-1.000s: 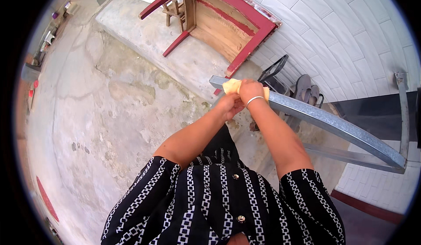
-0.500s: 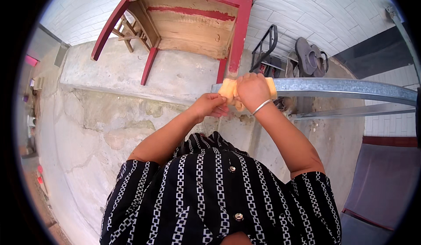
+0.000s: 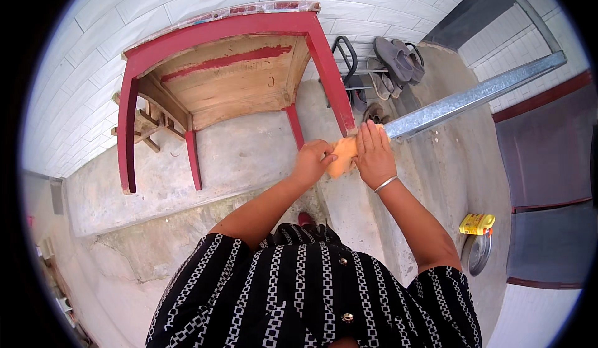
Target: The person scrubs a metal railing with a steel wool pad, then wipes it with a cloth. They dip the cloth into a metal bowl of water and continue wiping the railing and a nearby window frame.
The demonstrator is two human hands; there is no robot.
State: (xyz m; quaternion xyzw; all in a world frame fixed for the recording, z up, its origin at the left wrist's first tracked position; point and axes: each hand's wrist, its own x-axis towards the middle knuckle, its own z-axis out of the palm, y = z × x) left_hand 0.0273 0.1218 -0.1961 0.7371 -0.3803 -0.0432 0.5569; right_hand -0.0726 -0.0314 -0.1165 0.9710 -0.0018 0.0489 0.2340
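An orange cloth [image 3: 339, 163] is wrapped about the near end of a grey galvanized metal bar [image 3: 467, 102]. My left hand [image 3: 313, 163] is closed, pinching the cloth's left edge between thumb and fingertips. On the cloth's right part, over the bar, lies my right hand [image 3: 375, 159], its fingers straight and together and its thumb against the cloth's side. A silver bangle circles the right wrist. The bar's end under the cloth is hidden.
Beyond my hands, a red wooden table [image 3: 224, 86] rests tipped over by the white tiled wall. A small wooden stool [image 3: 149, 124] shows behind it. Shoes [image 3: 395, 61] sit on a rack at the back. A yellow jug [image 3: 477, 224] and a metal basin [image 3: 478, 254] stand at the right.
The bar now slants up to the right instead of lying nearly level. My right hand's fingers have straightened over the cloth. The view has shifted, bringing the yellow jug and basin into sight.
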